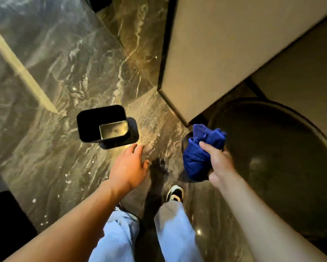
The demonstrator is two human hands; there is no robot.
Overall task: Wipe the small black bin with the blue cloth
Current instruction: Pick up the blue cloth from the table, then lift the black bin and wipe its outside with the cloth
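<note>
Black bin [102, 123] stands just beyond empty left hand [129, 168].

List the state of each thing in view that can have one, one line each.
Small black bin: upright on the floor, open top, looks empty, untouched.
Blue cloth: bunched up, held in the air.
Right hand: fingers closed on the cloth.
Left hand: open, empty, short of the bin.
</note>
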